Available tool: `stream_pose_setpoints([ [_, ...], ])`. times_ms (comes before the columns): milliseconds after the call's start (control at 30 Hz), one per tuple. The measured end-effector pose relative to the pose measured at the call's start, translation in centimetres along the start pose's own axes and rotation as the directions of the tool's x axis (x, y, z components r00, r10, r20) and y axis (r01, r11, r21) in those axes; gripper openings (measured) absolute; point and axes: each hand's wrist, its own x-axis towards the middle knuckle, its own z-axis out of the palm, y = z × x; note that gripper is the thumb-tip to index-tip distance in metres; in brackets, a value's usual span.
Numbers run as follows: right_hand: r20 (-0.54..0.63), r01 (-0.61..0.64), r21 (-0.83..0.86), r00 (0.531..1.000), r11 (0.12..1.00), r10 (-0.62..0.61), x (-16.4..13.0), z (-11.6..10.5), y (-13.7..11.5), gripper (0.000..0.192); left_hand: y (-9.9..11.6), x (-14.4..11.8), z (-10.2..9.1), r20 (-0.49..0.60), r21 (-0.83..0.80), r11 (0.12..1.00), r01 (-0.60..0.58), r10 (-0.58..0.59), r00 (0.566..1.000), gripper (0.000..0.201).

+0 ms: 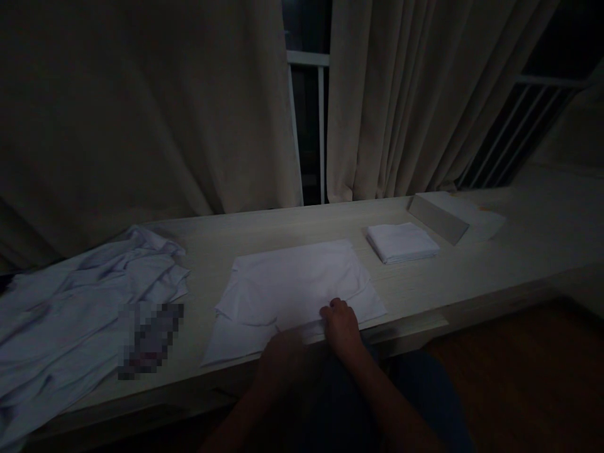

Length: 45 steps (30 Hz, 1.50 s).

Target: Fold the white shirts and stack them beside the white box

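Observation:
A white garment [292,280], looking like a T-shirt, lies spread with part of it folded over on the window-side counter before me. My right hand [343,328] rests on its near edge, right of the middle, with the fingers curled in on the fabric. Just left of it, my left hand [282,355] is at the same near edge; it is dark and smeared by motion, so its fingers do not show clearly. A neatly folded stack of white cloth [403,242] sits further to the right.
Crumpled white clothes [94,314] are heaped at the left, beside a pixelated patch [153,343]. A pale box-like object [438,217] and white sheets [486,223] stand at the right. Curtains [226,113] hang behind the pale counter [198,251]. The light is dim.

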Motion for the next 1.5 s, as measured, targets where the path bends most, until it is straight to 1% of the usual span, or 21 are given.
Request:
stream_pose_setpoints([
  [100,-0.016,-0.001,0.023,1.000,1.000,0.001,-0.2,-0.3,0.0,0.025,-1.7,-0.8,0.1,-0.104,0.048,0.999,-0.006,0.011,0.994,0.026],
  [167,-0.064,0.009,0.054,0.998,0.999,-0.006,-0.2,-0.2,-0.2,0.036,-2.7,-0.2,0.1,-0.143,0.101,0.995,0.000,0.015,0.990,0.030],
  [200,-0.088,0.041,0.067,0.996,0.997,-0.035,-0.2,-0.1,-0.3,0.042,-3.0,0.5,0.1,-0.137,0.127,0.992,0.000,0.017,0.990,0.035],
  [267,-0.094,0.132,0.082,0.988,0.988,-0.124,-0.2,0.4,-0.6,0.048,-3.0,2.3,0.2,-0.071,0.175,0.985,0.000,0.013,0.997,0.045],
  [300,-0.069,0.167,0.087,0.984,0.982,-0.162,-0.2,0.7,-0.7,0.050,-2.9,3.3,0.4,-0.015,0.193,0.981,0.001,0.002,1.000,0.049],
  [367,0.020,0.190,0.092,0.981,0.977,-0.192,-0.3,1.4,-0.8,0.051,-2.6,4.7,0.9,0.127,0.213,0.977,0.013,-0.041,0.991,0.052],
  [433,0.089,0.169,0.089,0.980,0.982,-0.177,-0.2,1.8,-0.7,0.051,-2.4,5.3,1.6,0.254,0.210,0.978,0.022,-0.076,0.964,0.053],
  [500,0.074,0.129,0.076,0.988,0.989,-0.135,0.0,2.0,-0.5,0.052,-2.4,5.4,2.1,0.331,0.199,0.980,0.026,-0.092,0.939,0.054],
  [533,0.048,0.099,0.069,0.994,0.993,-0.103,0.1,2.0,-0.3,0.053,-2.5,5.4,2.2,0.346,0.195,0.980,0.029,-0.096,0.933,0.055],
  [600,0.027,0.021,0.059,0.999,0.998,-0.022,0.4,2.1,-0.1,0.056,-2.7,5.8,2.2,0.332,0.191,0.981,0.038,-0.101,0.938,0.058],
  [667,0.065,-0.039,0.058,0.997,0.998,0.035,0.6,2.2,0.0,0.059,-2.9,6.8,2.1,0.282,0.187,0.982,0.028,-0.081,0.956,0.060],
  [733,0.073,-0.052,0.060,0.996,0.997,0.048,0.7,2.4,-0.1,0.059,-3.0,8.1,2.2,0.231,0.186,0.983,0.001,-0.045,0.972,0.058],
  [833,0.025,-0.058,0.071,0.998,0.996,0.057,0.7,2.6,-0.1,0.058,-3.2,9.4,3.3,0.218,0.176,0.984,-0.005,-0.034,0.975,0.057],
  [933,0.054,-0.087,0.080,0.995,0.993,0.083,0.8,2.7,0.0,0.056,-3.3,9.4,4.8,0.213,0.175,0.983,0.052,-0.090,0.973,0.063],
  [1033,0.040,-0.085,0.077,0.996,0.993,0.082,1.0,2.7,0.2,0.056,-3.4,9.0,5.6,0.197,0.181,0.981,0.063,-0.099,0.975,0.066],
  [1167,0.002,-0.096,0.080,0.995,0.992,0.097,1.0,2.4,0.0,0.056,-3.3,8.9,5.5,0.192,0.181,0.982,0.057,-0.092,0.977,0.068],
  [1300,-0.029,-0.109,0.102,0.993,0.989,0.112,0.9,1.8,-0.1,0.051,-3.1,9.0,5.1,0.186,0.195,0.979,0.054,-0.091,0.978,0.066],
  [1367,-0.064,-0.086,0.125,0.993,0.988,0.094,1.2,1.3,1.0,0.046,-3.0,9.0,5.0,0.177,0.200,0.978,0.055,-0.091,0.980,0.064],
  [1400,-0.083,-0.075,0.134,0.993,0.988,0.087,1.6,0.9,2.1,0.043,-3.0,9.0,5.0,0.173,0.201,0.978,0.054,-0.090,0.981,0.063],
  [1467,-0.111,-0.099,0.138,0.987,0.986,0.115,2.7,0.2,5.2,0.039,-3.1,9.0,5.1,0.166,0.201,0.978,0.050,-0.085,0.982,0.062],
  [1500,-0.124,-0.154,0.132,0.978,0.979,0.170,3.3,-0.1,7.1,0.040,-3.1,9.0,5.1,0.164,0.200,0.979,0.048,-0.082,0.983,0.062],
])
